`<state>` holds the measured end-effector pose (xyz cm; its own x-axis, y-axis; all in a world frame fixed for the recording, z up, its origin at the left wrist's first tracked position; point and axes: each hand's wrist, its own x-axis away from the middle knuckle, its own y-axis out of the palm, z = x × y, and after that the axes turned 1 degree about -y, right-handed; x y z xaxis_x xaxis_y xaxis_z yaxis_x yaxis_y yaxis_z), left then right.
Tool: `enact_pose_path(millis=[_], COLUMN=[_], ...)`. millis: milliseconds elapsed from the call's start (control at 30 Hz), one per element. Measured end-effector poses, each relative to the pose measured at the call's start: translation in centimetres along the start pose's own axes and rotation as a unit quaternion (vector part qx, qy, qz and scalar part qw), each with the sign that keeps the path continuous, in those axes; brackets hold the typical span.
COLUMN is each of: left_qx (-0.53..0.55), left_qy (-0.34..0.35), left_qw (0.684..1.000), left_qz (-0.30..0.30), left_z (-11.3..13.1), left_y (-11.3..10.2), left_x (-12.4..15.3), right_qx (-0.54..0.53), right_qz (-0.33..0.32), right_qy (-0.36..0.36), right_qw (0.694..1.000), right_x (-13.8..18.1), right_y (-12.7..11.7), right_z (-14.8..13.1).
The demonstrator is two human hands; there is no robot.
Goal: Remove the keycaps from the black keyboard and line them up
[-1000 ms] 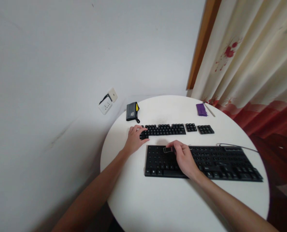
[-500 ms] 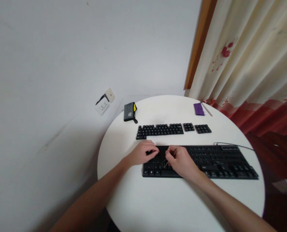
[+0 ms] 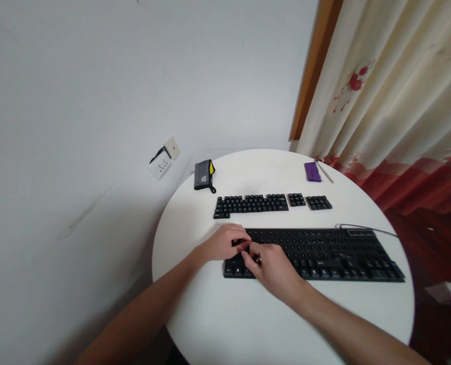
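A black keyboard [image 3: 347,253] lies flat on the white round table [image 3: 248,324], with bare key posts showing where caps are off. My left hand [image 3: 225,242] is over its left end, fingers bent and pinched near the thumb; whatever they hold is hidden. Fingertip to fingertip with it, my right hand [image 3: 273,266] is closed round a thin wire keycap puller [image 3: 259,257], mostly covered by the fingers. Behind the keyboard, loose black keycaps [image 3: 252,204] are laid out in rows, with smaller blocks of keycaps [image 3: 318,203] to their right.
A grey pouch [image 3: 202,175] with a yellow inside lies at the back left. A purple cloth [image 3: 312,172] and a thin pale stick [image 3: 325,172] are at the back right. The keyboard cable [image 3: 366,226] runs off the right edge. Wall and curtain [image 3: 385,101] border the table.
My right hand has moved left along the keyboard until its fingertips meet my left hand. The wire loop, plain to see before, is now mostly hidden. My left hand has barely shifted.
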<state>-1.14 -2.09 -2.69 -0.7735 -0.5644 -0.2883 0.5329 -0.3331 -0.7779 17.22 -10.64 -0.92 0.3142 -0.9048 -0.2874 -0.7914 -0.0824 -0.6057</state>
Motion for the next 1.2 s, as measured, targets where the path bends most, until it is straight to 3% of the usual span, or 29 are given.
enact_pose_path(millis=[167,333,533,600,767,933,1100,1200], left_qx=[-0.007,-0.027,-0.025,-0.019,0.029,0.044,0.062,0.063], left_qy=[0.000,-0.005,-0.003,-0.003,0.013,-0.002,-0.022,-0.019], left_qw=[1.000,1.000,1.000,1.000,0.999,0.997,0.992,0.993], left_qz=[-0.003,-0.012,-0.005,-0.002,0.023,0.064,0.104,0.101], left_z=[0.1,0.2,0.4,0.5,0.4,0.4,0.5,0.4], left_y=[-0.1,-0.1,-0.2,-0.3,-0.3,0.2,0.4,0.4], left_x=[-0.1,-0.2,-0.1,-0.1,-0.2,-0.4,-0.4,-0.4], right_qx=[0.063,-0.107,-0.318,-0.338,-0.256,-0.181,-0.164,-0.188], right_qz=[-0.024,-0.036,-0.069,-0.043,0.045,0.067,0.106,0.092], right_qy=[0.015,0.087,0.235,0.226,0.132,0.090,0.088,0.113], right_qw=[0.998,0.990,0.916,0.913,0.956,0.977,0.977,0.971], right_x=[-0.1,-0.5,-1.1,-1.3,-1.4,-1.3,-1.4,-1.6], right_y=[-0.2,-0.3,0.3,0.0,-1.3,-1.8,-1.3,-0.9], right_z=[0.1,2.0,3.2,3.0,2.2,2.0,2.2,2.7])
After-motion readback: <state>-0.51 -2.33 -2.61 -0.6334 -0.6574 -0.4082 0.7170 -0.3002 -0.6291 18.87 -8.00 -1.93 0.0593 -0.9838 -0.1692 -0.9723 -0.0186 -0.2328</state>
